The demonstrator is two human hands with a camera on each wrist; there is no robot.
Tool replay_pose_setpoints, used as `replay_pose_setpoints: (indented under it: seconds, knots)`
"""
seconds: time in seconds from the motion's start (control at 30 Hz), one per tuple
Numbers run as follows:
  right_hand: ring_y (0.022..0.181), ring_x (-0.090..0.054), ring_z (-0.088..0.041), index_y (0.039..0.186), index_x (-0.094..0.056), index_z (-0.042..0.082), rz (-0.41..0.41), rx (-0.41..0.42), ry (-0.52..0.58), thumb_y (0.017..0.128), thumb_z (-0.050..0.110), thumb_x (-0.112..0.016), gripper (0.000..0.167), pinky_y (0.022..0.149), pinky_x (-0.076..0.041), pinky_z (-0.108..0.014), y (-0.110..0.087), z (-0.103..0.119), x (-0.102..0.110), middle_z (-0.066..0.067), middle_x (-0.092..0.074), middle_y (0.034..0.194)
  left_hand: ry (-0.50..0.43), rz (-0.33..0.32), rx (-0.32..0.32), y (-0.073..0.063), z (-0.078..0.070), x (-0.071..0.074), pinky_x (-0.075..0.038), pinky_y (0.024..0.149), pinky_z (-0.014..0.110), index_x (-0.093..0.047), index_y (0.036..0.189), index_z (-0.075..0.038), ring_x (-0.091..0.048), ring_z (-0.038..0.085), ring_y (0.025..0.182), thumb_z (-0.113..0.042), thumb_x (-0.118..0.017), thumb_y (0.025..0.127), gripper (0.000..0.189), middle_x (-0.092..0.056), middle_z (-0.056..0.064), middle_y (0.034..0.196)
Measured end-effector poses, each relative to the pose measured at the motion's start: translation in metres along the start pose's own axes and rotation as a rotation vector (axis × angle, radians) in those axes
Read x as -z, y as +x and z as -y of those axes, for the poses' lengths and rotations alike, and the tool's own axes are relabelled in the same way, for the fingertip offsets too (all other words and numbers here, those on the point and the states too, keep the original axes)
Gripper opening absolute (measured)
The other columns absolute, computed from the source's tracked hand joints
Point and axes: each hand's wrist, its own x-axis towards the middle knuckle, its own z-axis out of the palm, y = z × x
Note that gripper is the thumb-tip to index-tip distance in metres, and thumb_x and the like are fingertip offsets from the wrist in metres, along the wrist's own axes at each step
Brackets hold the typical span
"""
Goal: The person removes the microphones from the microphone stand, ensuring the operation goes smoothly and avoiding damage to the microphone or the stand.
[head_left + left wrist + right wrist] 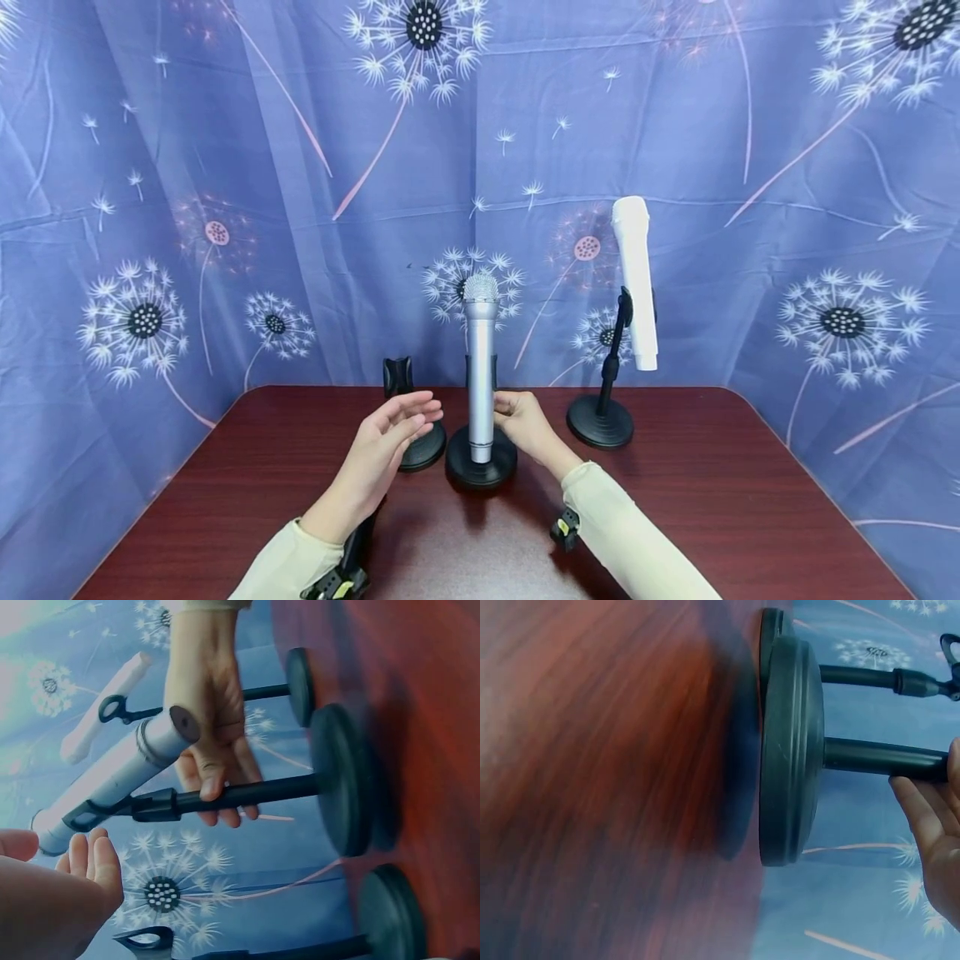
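Observation:
A silver microphone [481, 383] with a mesh head sits in the clip of the middle black stand, whose round base [482, 477] is at the tabletop. My right hand [527, 427] grips this stand's pole behind the microphone. In the left wrist view, the right thumb lies across the pole [259, 793] with the fingers on its other side. The right wrist view shows fingertips against the same pole [877, 758], close above the base. My left hand [384, 446] is held up left of the microphone, fingers loosely bent and holding nothing.
At the right, a white microphone [637, 283] leans in another black stand [600, 421]. A third stand [397, 375] with a vacant clip is behind my left hand. A blue dandelion-print curtain [360, 275] hangs behind the dark red wooden table [690, 500].

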Motion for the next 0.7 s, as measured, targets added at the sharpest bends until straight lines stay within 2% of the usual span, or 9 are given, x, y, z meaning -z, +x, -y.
replay_pose_setpoints:
  seconds: [0.17,0.3,0.37,0.53,0.7]
  knots:
    - [0.081,-0.063,-0.003,0.101,-0.068,-0.013,0.024,0.011,-0.024,0.084,-0.010,-0.064,0.018,0.072,-0.050,-0.019,-0.007,0.006,-0.001,-0.025,-0.070,0.092,-0.009,0.022,-0.031,0.014,-0.010,-0.005,-0.041,0.103,0.032,-0.043,0.137,0.007,-0.054,0.022,0.121,-0.008,-0.055,0.097,0.044,-0.057,0.012,0.130]
    - [0.083,-0.065,-0.008,0.099,-0.068,-0.014,0.049,0.006,-0.035,0.085,-0.011,-0.063,0.015,0.072,-0.050,-0.019,-0.015,0.026,0.000,-0.025,-0.070,0.091,0.000,0.059,-0.041,0.026,-0.019,-0.010,-0.036,0.108,0.033,-0.043,0.140,0.001,-0.048,0.025,0.129,-0.011,-0.055,0.098,0.045,-0.050,0.016,0.139]
    - [0.084,-0.065,-0.009,0.098,-0.068,-0.013,0.059,-0.001,-0.031,0.085,-0.011,-0.062,0.014,0.073,-0.051,-0.019,-0.017,0.027,0.000,-0.025,-0.069,0.091,0.017,0.082,-0.041,0.033,-0.022,-0.012,-0.033,0.109,0.034,-0.042,0.141,-0.003,-0.046,0.024,0.131,-0.013,-0.056,0.098,0.046,-0.047,0.015,0.141]
    - [0.083,-0.064,-0.003,0.097,-0.070,-0.010,0.059,0.029,-0.037,0.085,-0.009,-0.064,0.014,0.072,-0.051,-0.020,-0.018,0.013,-0.001,-0.021,-0.071,0.090,0.044,0.139,-0.013,0.047,-0.024,-0.019,-0.026,0.113,0.037,-0.038,0.145,-0.007,-0.039,0.022,0.135,-0.019,-0.057,0.098,0.052,-0.042,0.013,0.146]
    - [0.081,-0.064,-0.002,0.096,-0.071,-0.007,0.059,0.051,-0.048,0.085,-0.007,-0.065,0.013,0.071,-0.051,-0.021,-0.021,0.012,-0.004,-0.019,-0.072,0.089,0.047,0.156,0.023,0.059,-0.025,-0.025,-0.024,0.114,0.038,-0.035,0.146,-0.005,-0.038,0.019,0.135,-0.022,-0.057,0.098,0.055,-0.042,0.011,0.145]
